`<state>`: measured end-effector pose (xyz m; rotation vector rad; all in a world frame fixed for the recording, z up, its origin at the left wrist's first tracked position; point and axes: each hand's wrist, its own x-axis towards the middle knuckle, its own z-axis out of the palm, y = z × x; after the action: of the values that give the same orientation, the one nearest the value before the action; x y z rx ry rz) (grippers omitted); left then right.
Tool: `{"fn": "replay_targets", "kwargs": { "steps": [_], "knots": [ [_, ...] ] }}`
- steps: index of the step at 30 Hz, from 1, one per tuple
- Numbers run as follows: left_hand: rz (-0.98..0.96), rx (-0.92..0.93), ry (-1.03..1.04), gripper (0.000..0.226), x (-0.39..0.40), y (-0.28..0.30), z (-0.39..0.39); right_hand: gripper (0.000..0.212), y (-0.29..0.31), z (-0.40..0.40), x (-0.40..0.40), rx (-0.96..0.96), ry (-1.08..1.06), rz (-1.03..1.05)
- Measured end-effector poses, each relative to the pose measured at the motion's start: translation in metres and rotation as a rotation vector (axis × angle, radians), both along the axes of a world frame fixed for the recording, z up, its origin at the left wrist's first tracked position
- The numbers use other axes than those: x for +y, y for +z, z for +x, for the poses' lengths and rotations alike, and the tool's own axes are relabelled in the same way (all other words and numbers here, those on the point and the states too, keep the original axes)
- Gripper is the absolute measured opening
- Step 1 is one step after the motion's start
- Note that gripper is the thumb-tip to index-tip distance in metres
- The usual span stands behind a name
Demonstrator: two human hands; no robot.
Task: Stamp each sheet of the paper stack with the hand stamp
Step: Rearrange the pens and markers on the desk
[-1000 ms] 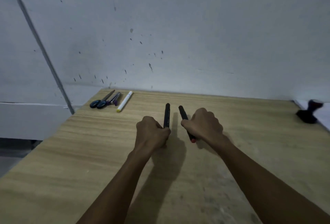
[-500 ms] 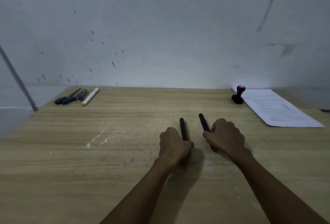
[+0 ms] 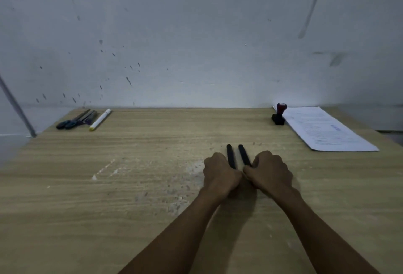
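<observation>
Both fists had drawn closer together vs. half a sec earlier, thumbs now touching, and the view had swung further right so the whole sheet showed. Left hand (image 3: 220,174) was curled tight round a black stick (image 3: 230,156), right hand (image 3: 269,172) likewise closed on a 2nd black stick (image 3: 244,154); both sticks poked fwd from the fists, nearly parallel, tips apart. Fists rested on the wooden worktop (image 3: 130,208), right of centre, forearms running back to the bottom edge. White scuff marks lay on the wood to the left of the hands. Hand stamp (image 3: 279,114), black base w/ red knob, stood upright at the far right, touching or just beside the left edge of the paper stack (image 3: 327,130), which lay flat w/ print on top, well apart from the hands. Far left corner: scissors (image 3: 73,120) and a white marker (image 3: 100,119) side by side, near the grey spotted wall (image 3: 196,33).
</observation>
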<state>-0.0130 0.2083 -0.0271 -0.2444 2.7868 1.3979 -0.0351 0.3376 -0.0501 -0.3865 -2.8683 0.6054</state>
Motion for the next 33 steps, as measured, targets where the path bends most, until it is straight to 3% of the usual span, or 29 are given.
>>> {"fn": "replay_targets", "kwargs": {
  "steps": [5,23,33],
  "knots": [
    [-0.027,-0.015,-0.002,0.04,0.002,0.001,-0.002,0.031,-0.002,-0.002,0.0,-0.011,0.001,-0.037],
    [0.015,-0.036,-0.035,0.034,-0.001,0.007,-0.001,0.027,0.002,0.006,0.005,0.035,-0.012,-0.12],
    [-0.08,0.193,0.03,0.028,-0.062,0.005,-0.011,0.008,0.014,0.01,-0.032,0.209,0.194,-0.153]
  ]
}}
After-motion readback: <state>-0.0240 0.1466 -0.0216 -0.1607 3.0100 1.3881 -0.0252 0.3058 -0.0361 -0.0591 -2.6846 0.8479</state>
